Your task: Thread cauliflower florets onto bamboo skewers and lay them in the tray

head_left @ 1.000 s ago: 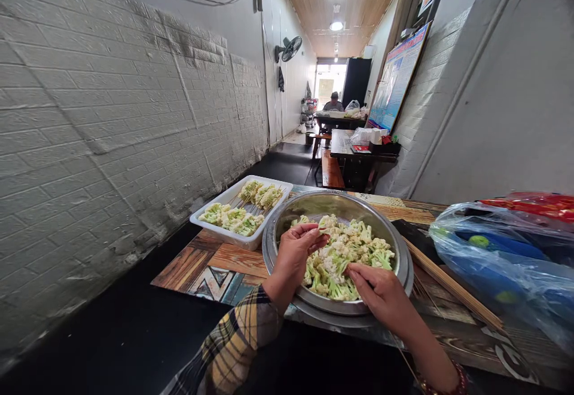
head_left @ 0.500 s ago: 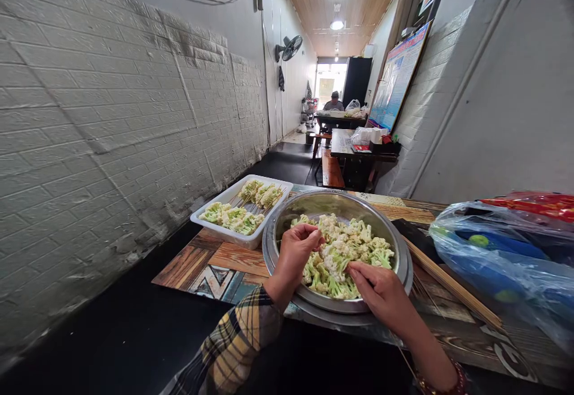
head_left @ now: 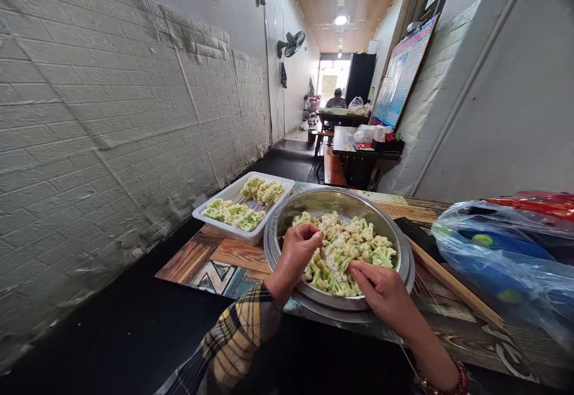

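A wide steel basin (head_left: 406, 263) holds a heap of cut cauliflower florets (head_left: 345, 239). Over the basin's left part is my left hand (head_left: 296, 257), thumb and fingertips pinched together; anything between them is hidden. My right hand (head_left: 381, 290) is closed at the near right rim, its fingertips against a pale floret. A thin wooden skewer (head_left: 407, 356) shows below its wrist, running in line with the closed fingers. To the left, a white plastic tray (head_left: 224, 227) contains skewered cauliflower (head_left: 235, 214) in two groups.
A bundle of bamboo skewers (head_left: 457, 281) lies right of the basin on the wood-patterned tabletop (head_left: 192, 257). Beyond it sits a clear plastic bag (head_left: 502, 257) with blue and green contents. A brick-patterned wall (head_left: 112, 114) runs along the left. A person (head_left: 336, 101) sits far back.
The view has shifted slightly, moving the scene a little right and up. Both hands keep nearly the same pose over the basin.
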Tool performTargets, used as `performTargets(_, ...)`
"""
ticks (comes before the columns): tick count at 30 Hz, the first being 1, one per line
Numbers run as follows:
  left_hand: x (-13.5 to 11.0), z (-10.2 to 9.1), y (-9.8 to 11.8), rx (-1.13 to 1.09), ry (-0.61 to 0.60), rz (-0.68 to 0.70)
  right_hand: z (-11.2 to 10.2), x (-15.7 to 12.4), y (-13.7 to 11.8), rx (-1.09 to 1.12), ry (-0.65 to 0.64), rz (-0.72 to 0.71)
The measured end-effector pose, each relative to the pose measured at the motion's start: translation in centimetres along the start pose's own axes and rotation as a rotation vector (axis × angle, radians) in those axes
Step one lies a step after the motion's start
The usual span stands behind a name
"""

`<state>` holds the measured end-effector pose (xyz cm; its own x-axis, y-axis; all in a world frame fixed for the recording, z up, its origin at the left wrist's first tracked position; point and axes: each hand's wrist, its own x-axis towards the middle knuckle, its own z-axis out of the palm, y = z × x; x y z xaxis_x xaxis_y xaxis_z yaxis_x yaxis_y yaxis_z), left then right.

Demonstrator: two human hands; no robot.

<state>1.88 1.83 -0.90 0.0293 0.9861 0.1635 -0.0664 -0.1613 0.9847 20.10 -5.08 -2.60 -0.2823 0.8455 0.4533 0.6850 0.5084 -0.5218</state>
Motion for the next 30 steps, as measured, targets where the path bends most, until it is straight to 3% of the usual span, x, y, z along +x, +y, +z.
performTargets(19,0.05,-0.05,0.03,0.072,-0.097,0.016,0.85,-0.23,0.45,-0.112,0.040,0.003)
performTargets(30,-0.20,-0.10,0.12,0.038,-0.181,0.011,0.78,-0.17,0.08,-0.044,0.042,0.037)
